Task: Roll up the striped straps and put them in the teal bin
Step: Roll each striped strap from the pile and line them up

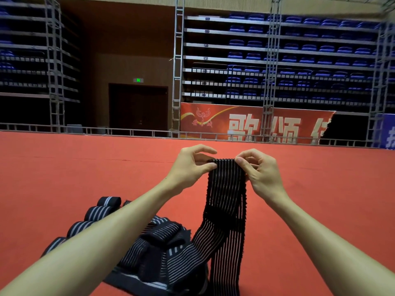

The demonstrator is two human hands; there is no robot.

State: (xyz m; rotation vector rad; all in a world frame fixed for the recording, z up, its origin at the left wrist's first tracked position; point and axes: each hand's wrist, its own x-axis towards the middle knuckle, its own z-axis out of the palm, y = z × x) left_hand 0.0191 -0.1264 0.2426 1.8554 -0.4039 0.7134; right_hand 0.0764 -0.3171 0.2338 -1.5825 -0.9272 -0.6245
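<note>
Four rolled straps (99, 212) lie in a row below and left of the left fingers, with one heap of loose straps (162, 242) beside them, and one striped strap (226, 199) hangs from the fingertips. The left hand (190, 165) and right hand (259, 170), both raised, pinch its top corners between thumb and curled fingers. Beneath lies red carpet (64, 167); beyond the fingers rise tiers of blue seats (299, 50) and a red banner (245, 122).

Bare forearms (128, 223), bare hands (190, 167)
</note>
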